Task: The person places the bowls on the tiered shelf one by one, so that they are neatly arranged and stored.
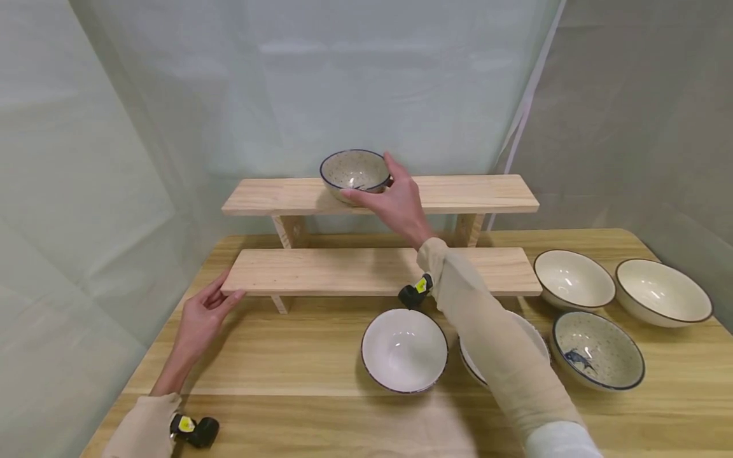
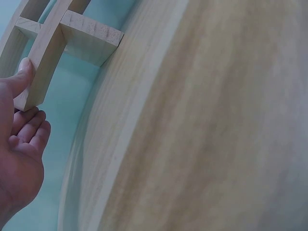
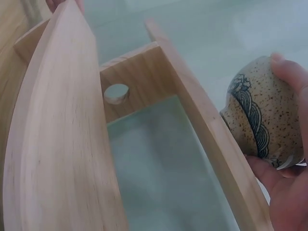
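My right hand holds a speckled grey bowl with a dark blue rim by its right side, over the middle of the upper board of a two-tier wooden shelf. In the right wrist view, a dark wave pattern runs round the outside of the same bowl, with its foot at the board's edge. My left hand grips the left end of the lower board. Seen from the left wrist, the thumb lies on that board and the other fingers curl below its end.
On the wooden table, a white bowl stands in front of the shelf, and another white bowl is partly hidden by my right forearm. Further right are a speckled bowl with a blue fish and two cream bowls, one nearer, one at far right.
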`<state>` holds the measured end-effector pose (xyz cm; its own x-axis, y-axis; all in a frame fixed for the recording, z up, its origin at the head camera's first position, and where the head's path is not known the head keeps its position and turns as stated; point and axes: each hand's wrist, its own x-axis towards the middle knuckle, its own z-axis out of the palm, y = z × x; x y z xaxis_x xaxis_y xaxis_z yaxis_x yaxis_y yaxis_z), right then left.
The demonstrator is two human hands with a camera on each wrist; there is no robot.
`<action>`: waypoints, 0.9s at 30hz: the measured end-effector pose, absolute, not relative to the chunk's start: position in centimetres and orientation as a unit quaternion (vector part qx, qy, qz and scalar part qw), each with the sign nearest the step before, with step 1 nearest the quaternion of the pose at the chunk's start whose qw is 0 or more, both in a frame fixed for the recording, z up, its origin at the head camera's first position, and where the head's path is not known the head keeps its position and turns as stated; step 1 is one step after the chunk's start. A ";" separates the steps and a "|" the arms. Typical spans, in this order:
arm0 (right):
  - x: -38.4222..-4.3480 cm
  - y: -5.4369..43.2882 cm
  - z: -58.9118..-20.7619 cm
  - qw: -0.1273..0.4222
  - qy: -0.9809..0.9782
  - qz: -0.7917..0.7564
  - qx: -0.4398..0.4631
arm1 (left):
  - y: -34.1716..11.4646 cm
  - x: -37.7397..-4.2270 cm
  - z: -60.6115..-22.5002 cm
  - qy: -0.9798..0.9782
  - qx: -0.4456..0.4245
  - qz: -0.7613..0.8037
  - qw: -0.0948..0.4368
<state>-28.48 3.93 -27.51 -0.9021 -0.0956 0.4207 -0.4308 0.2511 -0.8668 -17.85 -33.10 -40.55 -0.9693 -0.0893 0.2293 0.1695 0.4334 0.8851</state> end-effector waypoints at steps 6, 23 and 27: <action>-28.7 3.5 -27.3 0.137 -0.794 0.571 0.158 | -33.1 -17.8 -40.5 -0.837 -0.020 -0.533 0.122; -28.1 4.5 -26.4 0.088 -0.843 0.502 0.174 | -33.1 -17.9 -40.5 -0.840 -0.018 -0.528 0.119; -27.4 5.6 -26.5 0.096 -0.837 0.507 0.183 | -33.1 -17.9 -40.6 -0.836 -0.021 -0.535 0.119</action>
